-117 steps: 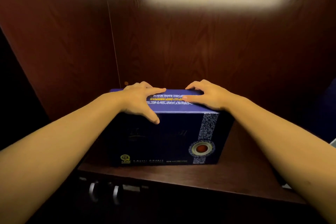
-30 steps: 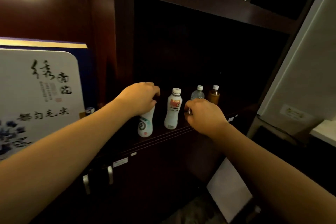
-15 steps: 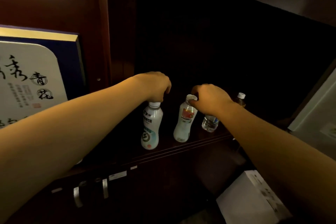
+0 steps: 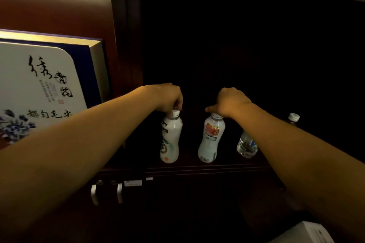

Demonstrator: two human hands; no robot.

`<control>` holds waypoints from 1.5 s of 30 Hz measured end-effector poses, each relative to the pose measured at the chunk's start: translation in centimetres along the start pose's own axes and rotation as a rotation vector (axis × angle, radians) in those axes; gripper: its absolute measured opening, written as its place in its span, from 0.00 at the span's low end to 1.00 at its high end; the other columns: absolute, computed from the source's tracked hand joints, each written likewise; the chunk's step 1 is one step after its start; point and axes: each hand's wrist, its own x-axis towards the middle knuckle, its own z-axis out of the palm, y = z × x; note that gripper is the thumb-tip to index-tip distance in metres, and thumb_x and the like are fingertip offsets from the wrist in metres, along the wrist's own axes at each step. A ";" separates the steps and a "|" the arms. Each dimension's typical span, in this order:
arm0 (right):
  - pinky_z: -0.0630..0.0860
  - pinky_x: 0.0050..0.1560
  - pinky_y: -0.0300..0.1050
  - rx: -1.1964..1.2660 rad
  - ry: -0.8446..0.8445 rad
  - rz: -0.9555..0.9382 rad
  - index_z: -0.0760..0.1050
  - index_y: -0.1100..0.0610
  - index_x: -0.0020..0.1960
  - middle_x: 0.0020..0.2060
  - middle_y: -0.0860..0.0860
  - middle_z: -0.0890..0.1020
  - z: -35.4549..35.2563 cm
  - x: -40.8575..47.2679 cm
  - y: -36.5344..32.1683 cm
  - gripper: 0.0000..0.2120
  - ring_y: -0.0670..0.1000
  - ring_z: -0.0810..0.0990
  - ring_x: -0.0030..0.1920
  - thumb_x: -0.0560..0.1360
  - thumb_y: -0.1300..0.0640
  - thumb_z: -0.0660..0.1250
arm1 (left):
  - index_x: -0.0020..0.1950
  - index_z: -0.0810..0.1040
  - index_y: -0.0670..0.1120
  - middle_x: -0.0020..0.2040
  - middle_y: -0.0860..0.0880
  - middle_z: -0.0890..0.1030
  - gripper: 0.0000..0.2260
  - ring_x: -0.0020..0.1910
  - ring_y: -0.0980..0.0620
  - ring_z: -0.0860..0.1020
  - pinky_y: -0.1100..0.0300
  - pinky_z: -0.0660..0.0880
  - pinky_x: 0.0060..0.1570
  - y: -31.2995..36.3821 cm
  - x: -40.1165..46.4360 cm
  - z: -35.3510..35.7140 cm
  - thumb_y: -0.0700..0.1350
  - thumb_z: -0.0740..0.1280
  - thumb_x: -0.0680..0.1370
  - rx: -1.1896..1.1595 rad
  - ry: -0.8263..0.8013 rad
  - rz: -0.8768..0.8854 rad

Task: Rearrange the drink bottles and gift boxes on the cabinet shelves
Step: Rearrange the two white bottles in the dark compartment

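Note:
Two white drink bottles stand on the dark cabinet shelf (image 4: 197,167). My left hand (image 4: 169,97) pinches the cap of the left white bottle with a green label (image 4: 170,138). My right hand (image 4: 229,102) is closed over the cap of the white bottle with a red label (image 4: 211,138). A clear water bottle (image 4: 245,145) stands further right, partly behind my right forearm. Only the white cap of a dark bottle (image 4: 293,117) shows beyond it. A white and blue gift box (image 4: 39,85) with ink lettering stands in the left compartment.
A wooden divider (image 4: 126,45) separates the gift box compartment from the dark bottle compartment. Two metal door handles (image 4: 106,193) sit below the shelf edge. A white carton (image 4: 304,233) lies at the bottom right corner.
Both hands stay on the caps of the two white bottles. The red-label bottle has gone from tilted to upright, and the view has shifted slightly.

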 end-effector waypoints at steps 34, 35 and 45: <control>0.77 0.54 0.45 0.316 -0.162 -0.392 0.82 0.50 0.48 0.47 0.46 0.82 0.2 2.1 5.0 0.13 0.48 0.81 0.50 0.66 0.55 0.81 | 0.54 0.84 0.49 0.50 0.55 0.81 0.15 0.50 0.55 0.76 0.62 0.69 0.47 1.6 1.9 1.7 0.49 0.79 0.69 -0.045 0.101 -0.271; 0.77 0.56 0.45 0.333 -0.193 -0.410 0.82 0.49 0.49 0.48 0.46 0.83 0.1 2.2 5.1 0.13 0.48 0.81 0.51 0.67 0.57 0.80 | 0.54 0.84 0.49 0.50 0.55 0.81 0.15 0.49 0.55 0.76 0.62 0.69 0.47 1.7 1.9 1.7 0.49 0.79 0.69 -0.040 0.102 -0.270; 0.74 0.42 0.43 0.081 -0.004 -0.339 0.78 0.52 0.56 0.50 0.53 0.81 -0.4 0.8 3.2 0.23 0.50 0.78 0.45 0.71 0.35 0.71 | 0.56 0.84 0.49 0.54 0.52 0.82 0.16 0.54 0.53 0.77 0.61 0.71 0.50 2.0 1.7 1.5 0.48 0.78 0.70 -0.054 0.090 -0.292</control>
